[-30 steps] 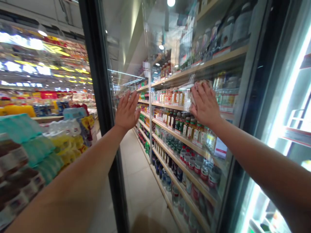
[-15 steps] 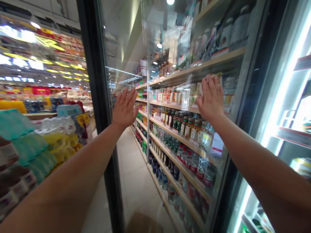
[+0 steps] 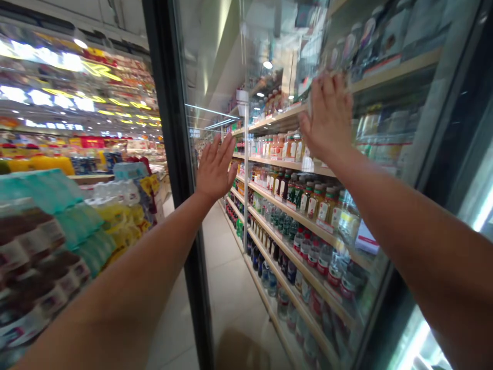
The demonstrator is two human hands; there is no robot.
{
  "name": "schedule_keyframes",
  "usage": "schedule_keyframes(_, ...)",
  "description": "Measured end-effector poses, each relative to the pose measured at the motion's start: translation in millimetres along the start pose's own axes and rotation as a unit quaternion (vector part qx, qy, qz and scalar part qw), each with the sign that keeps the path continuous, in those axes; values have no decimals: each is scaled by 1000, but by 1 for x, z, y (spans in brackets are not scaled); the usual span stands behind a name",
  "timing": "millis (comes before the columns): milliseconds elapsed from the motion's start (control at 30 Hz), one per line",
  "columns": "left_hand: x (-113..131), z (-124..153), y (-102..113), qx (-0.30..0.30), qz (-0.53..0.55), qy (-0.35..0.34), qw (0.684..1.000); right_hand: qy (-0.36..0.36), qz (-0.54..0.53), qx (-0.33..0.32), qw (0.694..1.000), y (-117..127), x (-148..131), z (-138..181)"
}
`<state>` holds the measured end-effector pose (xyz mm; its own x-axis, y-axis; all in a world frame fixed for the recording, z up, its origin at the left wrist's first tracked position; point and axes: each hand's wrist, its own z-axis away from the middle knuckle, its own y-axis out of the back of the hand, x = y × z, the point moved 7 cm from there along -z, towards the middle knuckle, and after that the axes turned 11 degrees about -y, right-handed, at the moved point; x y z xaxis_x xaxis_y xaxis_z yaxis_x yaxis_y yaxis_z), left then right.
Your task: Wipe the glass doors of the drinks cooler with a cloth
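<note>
A glass door point(image 3: 215, 56) in a dark frame stands before me. My left hand point(image 3: 216, 169) lies on the glass near the left frame bar, palm forward and fingers stretched, holding nothing. Higher up and to the right, my right hand point(image 3: 329, 115) presses flat against the pane. A pale, thin cloth point(image 3: 310, 103) shows at the edge of its palm and fingers, mostly hidden beneath them. Shelves with rows of bottles point(image 3: 311, 200) appear in the glass behind both hands.
The dark left frame bar point(image 3: 169, 103) runs down beside my left hand. Packs of bottles in teal wrap point(image 3: 77, 221) are stacked on the left. A bright light strip point(image 3: 419, 329) glows at the lower right. Pale floor tiles point(image 3: 231, 288) show through the pane.
My right hand has moved up and slightly left on the glass with the cloth. My left hand stays by the frame bar, while the view has swung a little to the right.
</note>
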<state>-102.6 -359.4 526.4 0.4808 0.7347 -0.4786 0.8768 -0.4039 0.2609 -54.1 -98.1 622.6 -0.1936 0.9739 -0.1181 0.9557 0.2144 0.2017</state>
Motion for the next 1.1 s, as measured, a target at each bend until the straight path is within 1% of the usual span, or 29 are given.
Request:
schedule_keyframes(67,0,0,-1,-2,5,3,1000,64,-17,-42,997,-11,-20,2)
schedule_keyframes(100,-1,1,-1,-4,6,4,1000,79,-20,-57,995,-15,-26,2)
schedule_keyframes(167,-1,1,-3,-7,6,6,1000,65,-19,-68,995,-21,-32,1)
schedule_keyframes(267,-3,1,-4,-12,11,12,1000,5,-13,-45,999,-26,-36,4)
schedule_keyframes(300,-4,1,-5,-13,13,12,1000,9,-13,-42,999,-28,-41,7)
schedule_keyframes(367,-4,1,-5,-15,16,10,1000,67,-16,-56,996,-35,-56,15)
schedule_keyframes(433,-4,1,-5,-15,16,8,1000,136,-19,-90,987,-40,-67,21)
schedule_keyframes(467,-4,1,-5,-14,14,8,1000,145,-22,-97,984,-41,-68,21)
schedule_keyframes(500,-4,2,-5,-13,12,8,1000,132,-26,-94,986,-40,-65,17)
schedule_keyframes(600,-4,2,-5,-16,6,4,1000,46,-50,-30,997,-30,-47,1)
schedule_keyframes(633,-4,2,-6,-17,4,3,1000,30,-54,-14,998,-28,-43,-2)
schedule_keyframes(667,-4,2,-6,-17,1,2,1000,28,-53,-11,998,-27,-42,-5)
schedule_keyframes(800,-4,3,-7,-16,-6,1,1000,101,-29,-73,992,-29,-51,-5)
schedule_keyframes(833,-4,3,-7,-15,-5,2,1000,99,-30,-74,992,-27,-51,-6)
schedule_keyframes(933,-4,3,-7,-14,0,3,1000,32,-41,-35,998,-18,-45,-10)
schedule_keyframes(967,-4,3,-7,-13,2,3,1000,22,-42,-29,998,-17,-44,-9)
schedule_keyframes(1000,-4,2,-7,-13,3,3,1000,30,-44,-34,998,-18,-46,-7)
schedule_keyframes(1100,-3,2,-6,-14,2,2,1000,116,-47,-98,987,-27,-59,-1)
